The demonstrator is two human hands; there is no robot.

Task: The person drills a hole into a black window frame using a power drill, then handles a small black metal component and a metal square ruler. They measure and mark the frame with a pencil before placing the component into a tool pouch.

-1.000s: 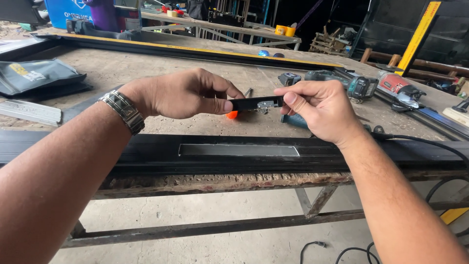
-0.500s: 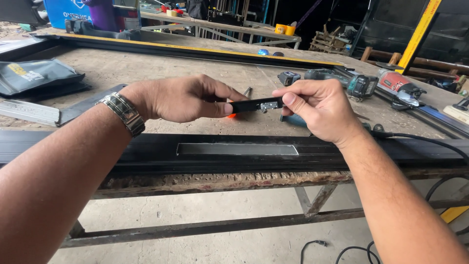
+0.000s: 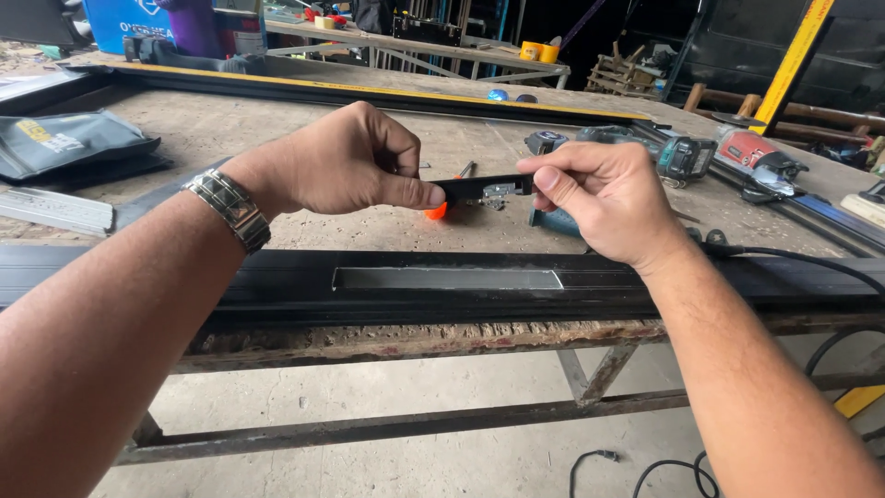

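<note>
Nearest, a long black metal profile [image 3: 442, 286] lies along the worn wooden tabletop [image 3: 304, 138] edge. Above it, left hand [image 3: 336, 166] and right hand [image 3: 604, 198] fingers pinch a small black metal latch [image 3: 484, 189] by its ends.

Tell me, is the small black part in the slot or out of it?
Out. Both hands hold the black part above the rail's slot.

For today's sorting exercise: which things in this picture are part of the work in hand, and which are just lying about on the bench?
In hand:
left hand
right hand
small black strip held between both
long black profile with cut slot below

Lying about:
cordless drill
red power tool
dark pouch
tape rolls
</note>
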